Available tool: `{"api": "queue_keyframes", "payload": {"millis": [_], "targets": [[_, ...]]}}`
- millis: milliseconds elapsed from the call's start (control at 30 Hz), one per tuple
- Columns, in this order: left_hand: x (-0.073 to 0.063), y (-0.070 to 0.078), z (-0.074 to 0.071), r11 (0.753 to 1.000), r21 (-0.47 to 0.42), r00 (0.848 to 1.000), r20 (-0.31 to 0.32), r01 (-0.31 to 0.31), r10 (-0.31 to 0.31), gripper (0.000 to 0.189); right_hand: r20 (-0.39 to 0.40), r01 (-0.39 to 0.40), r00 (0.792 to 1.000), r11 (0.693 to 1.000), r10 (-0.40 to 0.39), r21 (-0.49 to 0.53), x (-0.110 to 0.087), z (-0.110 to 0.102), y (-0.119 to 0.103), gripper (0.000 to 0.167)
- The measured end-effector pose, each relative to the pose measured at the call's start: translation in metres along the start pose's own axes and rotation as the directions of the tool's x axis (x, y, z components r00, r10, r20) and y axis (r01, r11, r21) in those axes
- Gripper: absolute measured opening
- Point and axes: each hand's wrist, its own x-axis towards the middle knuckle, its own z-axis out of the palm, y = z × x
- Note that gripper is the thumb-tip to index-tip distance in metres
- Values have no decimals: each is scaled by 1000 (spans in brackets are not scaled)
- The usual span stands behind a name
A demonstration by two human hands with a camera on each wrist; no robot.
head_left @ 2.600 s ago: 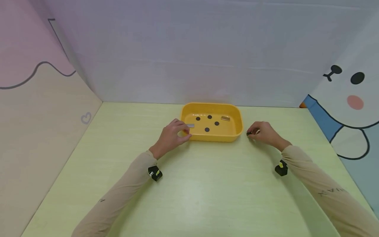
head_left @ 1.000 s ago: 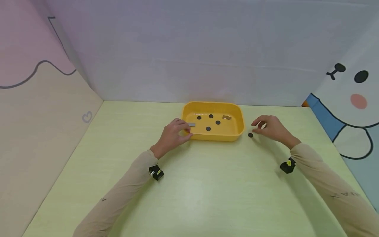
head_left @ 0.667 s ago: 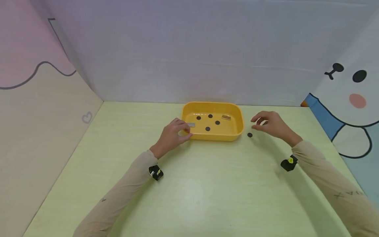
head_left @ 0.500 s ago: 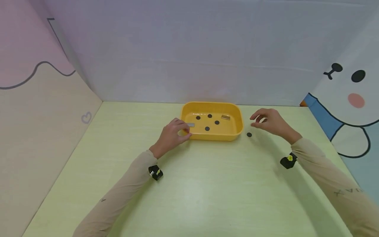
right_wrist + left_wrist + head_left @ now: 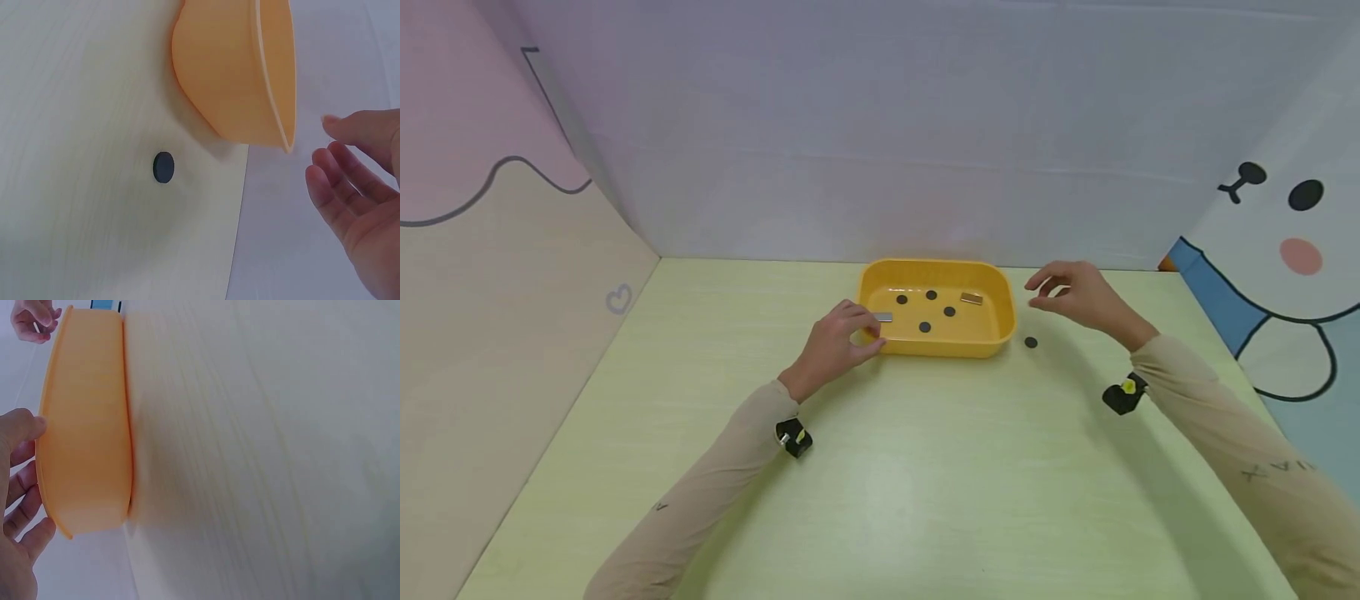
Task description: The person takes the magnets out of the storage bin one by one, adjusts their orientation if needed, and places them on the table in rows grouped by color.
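Observation:
A yellow tray (image 5: 936,348) stands near the back of the table. My left hand (image 5: 835,346) grips the rim at its front left corner, thumb at the front and fingers round the left end. Several dark round discs (image 5: 950,312) lie flat inside, with a small silver strip (image 5: 883,317) near the left fingers and a shiny rectangular strip (image 5: 972,298) at the right. One more dark disc (image 5: 164,167) lies on the table, just right of the tray. My right hand (image 5: 1078,293) hovers above and beyond that disc, fingers loosely bent, thumb and fingertips apart, holding nothing.
A pale green table (image 5: 880,467) carries everything. Behind it rises a plain light wall (image 5: 880,150), close to the tray's back side. Printed side panels (image 5: 1300,275) border the right and left.
The right hand first had the loose disc in its fingertips. It let go of the disc on the table, then rose and moved back. The left hand and tray stayed put.

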Motion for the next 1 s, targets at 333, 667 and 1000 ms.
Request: {"api": "queue_keyframes", "payload": {"millis": [333,667,1000], "targets": [[1,0,-1,1000,5,1000,-3,0,0,14,18,1,1000,999,-2,42,12,1,-7,17],[0,0,-1,1000,0,1000,-1,9,-9,14,38,6,999,992,-11,126,24,8,-11,21],[0,0,1,1000,-11,1000,2,9,-9,15,62,-44,998,979,32,200,31,17,-25,21]]}}
